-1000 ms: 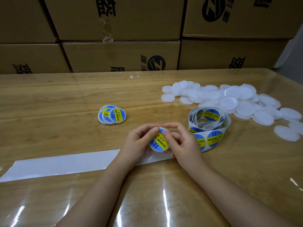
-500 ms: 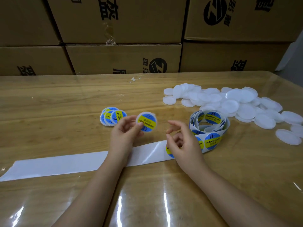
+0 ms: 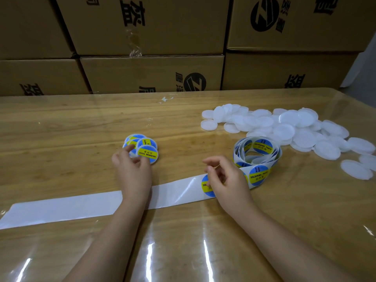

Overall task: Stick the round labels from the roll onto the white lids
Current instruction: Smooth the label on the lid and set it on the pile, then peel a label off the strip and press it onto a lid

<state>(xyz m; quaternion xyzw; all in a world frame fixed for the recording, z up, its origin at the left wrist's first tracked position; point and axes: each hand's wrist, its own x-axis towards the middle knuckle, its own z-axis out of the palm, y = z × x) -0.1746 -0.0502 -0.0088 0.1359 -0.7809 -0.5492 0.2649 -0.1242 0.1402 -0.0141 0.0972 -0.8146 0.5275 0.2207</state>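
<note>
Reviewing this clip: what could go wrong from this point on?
The labelled lids by the left hand overlap in a loose pile, and the top one may slide off. The right hand covers part of the next label on the backing strip; a hasty peel could crease it.

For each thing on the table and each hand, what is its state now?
Blue-and-yellow labelled lids: stacked, overlapping.
Left hand: at that stack, grip unclear.
Right hand: loosely curled, holding nothing.
Roll of round labels: loosely wound, partly unrolled.
White backing strip: flat, peeled bare up to the right hand.
Plain white plastic lids: loose pile, unlabelled.
</note>
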